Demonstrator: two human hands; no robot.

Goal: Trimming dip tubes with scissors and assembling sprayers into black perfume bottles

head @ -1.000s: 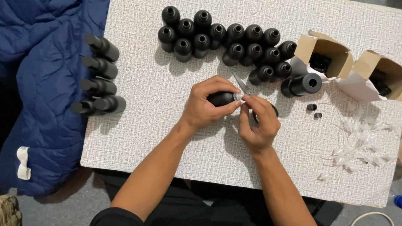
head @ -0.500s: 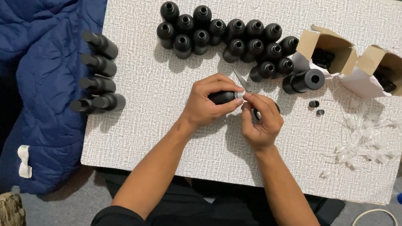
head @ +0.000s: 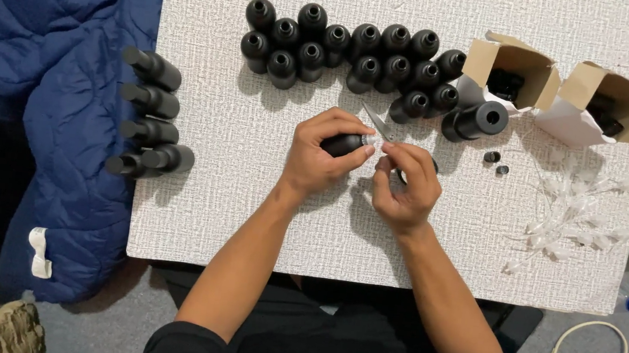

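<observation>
White textured tabletop (head: 250,193), left hand (head: 316,157) wrapped around a small black bottle (head: 343,144) near the middle, right hand (head: 405,184) just beside it with fingertips pinched at the bottle's neck, black bottles (head: 351,52) clustered behind, two open cardboard boxes (head: 543,72) to the right, blue jacket (head: 43,93) on the left.

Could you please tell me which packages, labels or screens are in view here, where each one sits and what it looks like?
Left carton: small brown cardboard box, open, upper right of the table, dark items inside.
Right carton: same kind, open, near the table's right edge, white flap in front.
White tag: small cloth label on the blue jacket, lower left.
No screens in view.
</observation>
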